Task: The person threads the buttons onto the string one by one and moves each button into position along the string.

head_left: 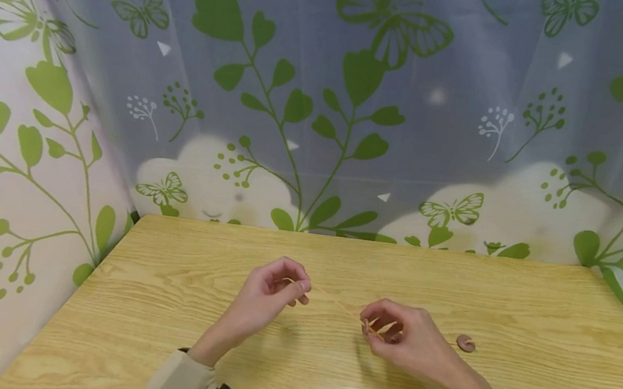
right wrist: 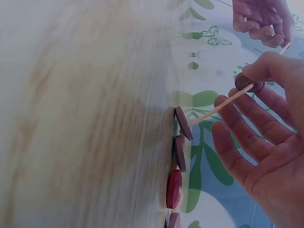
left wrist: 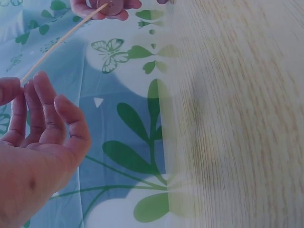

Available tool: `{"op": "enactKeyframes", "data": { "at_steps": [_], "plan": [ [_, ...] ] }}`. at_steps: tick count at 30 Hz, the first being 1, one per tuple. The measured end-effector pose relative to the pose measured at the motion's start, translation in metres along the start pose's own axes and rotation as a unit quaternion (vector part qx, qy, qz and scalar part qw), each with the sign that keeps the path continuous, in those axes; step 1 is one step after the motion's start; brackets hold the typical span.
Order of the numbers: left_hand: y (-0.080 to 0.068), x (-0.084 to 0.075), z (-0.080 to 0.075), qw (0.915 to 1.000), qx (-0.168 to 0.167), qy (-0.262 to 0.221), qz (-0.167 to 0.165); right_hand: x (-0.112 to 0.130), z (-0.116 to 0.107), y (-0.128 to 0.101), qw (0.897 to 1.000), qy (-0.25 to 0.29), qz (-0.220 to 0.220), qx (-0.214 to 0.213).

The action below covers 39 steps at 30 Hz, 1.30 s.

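Observation:
My left hand pinches a thin pale-yellow cord between thumb and index finger above the table. From there the cord runs taut across to my right hand. The right thumb and fingers pinch a small round brown button-like disc, and the cord passes through its middle. Beyond that disc, in the right wrist view, the cord slopes down to another brown disc at the table. The other right fingers are spread and loosely bent. My left hand's remaining fingers are also loosely bent.
Several more discs stand in a row at the table in the right wrist view, one of them a red disc. In the head view, a brown disc lies beside my right wrist. A patterned curtain hangs behind the wooden table.

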<state>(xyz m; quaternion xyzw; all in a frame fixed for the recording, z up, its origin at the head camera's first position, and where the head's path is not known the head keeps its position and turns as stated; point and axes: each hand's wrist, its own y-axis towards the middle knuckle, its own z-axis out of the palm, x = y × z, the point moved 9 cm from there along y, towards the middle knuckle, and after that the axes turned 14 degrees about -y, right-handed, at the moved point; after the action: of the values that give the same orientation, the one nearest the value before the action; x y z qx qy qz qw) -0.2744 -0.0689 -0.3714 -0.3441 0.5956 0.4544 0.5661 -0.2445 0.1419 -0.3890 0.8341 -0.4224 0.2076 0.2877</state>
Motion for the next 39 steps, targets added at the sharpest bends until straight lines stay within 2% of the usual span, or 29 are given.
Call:
{"op": "enactKeyframes", "data": {
  "at_steps": [8,20,39],
  "plan": [
    [0.000,-0.001,-0.001,1.0000,0.000,0.003,0.007,0.000,0.002,-0.001,1.000,-0.023,-0.012,0.006],
    [-0.001,-0.002,-0.001,1.0000,-0.001,0.001,0.008,-0.003,0.007,-0.003,0.998,-0.040,-0.019,0.041],
    [0.001,-0.002,-0.004,0.9999,-0.015,0.007,0.004,-0.011,0.008,-0.007,0.996,-0.038,0.014,0.084]
  ]
}}
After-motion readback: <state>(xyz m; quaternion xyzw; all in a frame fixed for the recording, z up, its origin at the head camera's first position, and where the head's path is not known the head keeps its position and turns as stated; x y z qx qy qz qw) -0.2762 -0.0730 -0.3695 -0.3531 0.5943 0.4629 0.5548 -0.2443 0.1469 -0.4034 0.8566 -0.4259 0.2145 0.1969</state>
